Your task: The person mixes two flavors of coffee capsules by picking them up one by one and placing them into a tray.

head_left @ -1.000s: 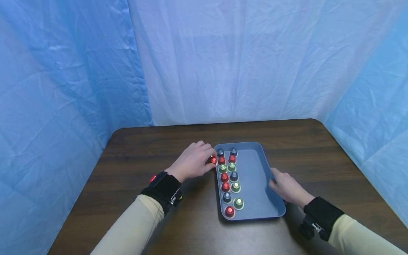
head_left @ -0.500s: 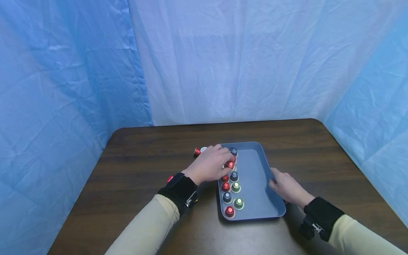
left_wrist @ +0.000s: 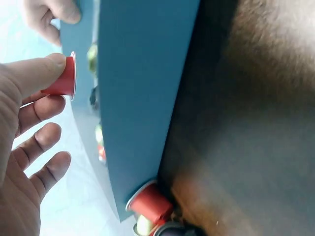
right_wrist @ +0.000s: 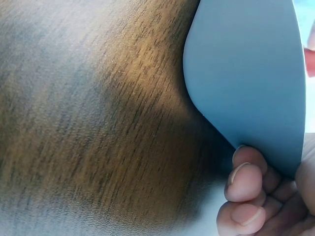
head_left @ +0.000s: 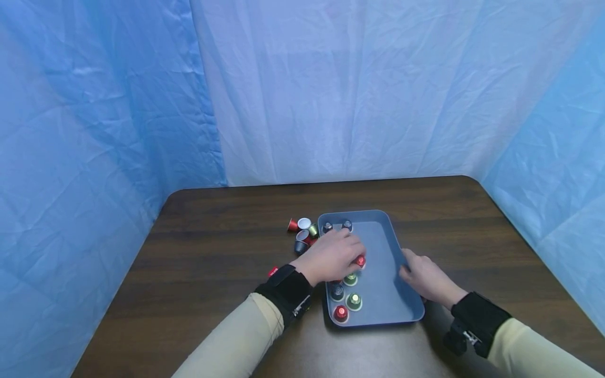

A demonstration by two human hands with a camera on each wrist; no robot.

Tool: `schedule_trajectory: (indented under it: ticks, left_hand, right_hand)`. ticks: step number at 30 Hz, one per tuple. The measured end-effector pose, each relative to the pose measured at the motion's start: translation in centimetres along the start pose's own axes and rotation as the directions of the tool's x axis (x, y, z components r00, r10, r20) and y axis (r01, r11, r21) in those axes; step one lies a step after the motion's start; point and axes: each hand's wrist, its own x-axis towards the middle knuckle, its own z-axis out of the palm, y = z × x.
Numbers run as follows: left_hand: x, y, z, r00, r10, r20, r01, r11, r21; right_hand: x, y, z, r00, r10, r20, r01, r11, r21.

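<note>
Since a second ago, my left hand (head_left: 332, 257) has come from the tray's (head_left: 383, 247) far-left rim down into its middle, and several capsules now lie loose on the table (head_left: 203, 247) beside that rim. Between thumb and fingers (left_wrist: 42, 73) I pinch a red capsule (head_left: 360, 260), held over the tray floor right of the remaining rows. My right hand (head_left: 425, 278) grips the tray's right edge, fingers curled under it. I judge the risk to be my palm brushing the green capsule (head_left: 350, 279) just below it and tipping the row, or the small capsule slipping from so light a pinch.
</note>
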Motion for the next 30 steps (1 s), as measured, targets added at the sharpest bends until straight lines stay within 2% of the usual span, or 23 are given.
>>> schedule_trajectory:
  ticks: [5,16,25,30]
  left_hand:
    - [0.2,0.6,0.9,0.999,0.034,0.021,-0.035,0.999,0.025]
    - [0.5,1.3,1.3,0.995,0.093,0.04,-0.096,0.991,0.092]
    - [0.5,1.4,1.7,0.989,0.096,0.11,-0.115,0.976,0.184]
    - [0.4,1.2,1.9,0.989,0.089,0.122,-0.109,0.979,0.17]
  right_hand:
    - [0.0,0.1,0.1,1.0,-0.01,-0.005,0.01,1.0,-0.005]
    - [0.1,0.0,0.1,1.0,-0.009,-0.005,0.009,1.0,-0.011]
    - [0.2,0.1,0.2,1.0,-0.017,-0.018,0.017,1.0,-0.021]
    - [0.3,0.1,0.2,1.0,-0.011,-0.017,0.01,1.0,-0.018]
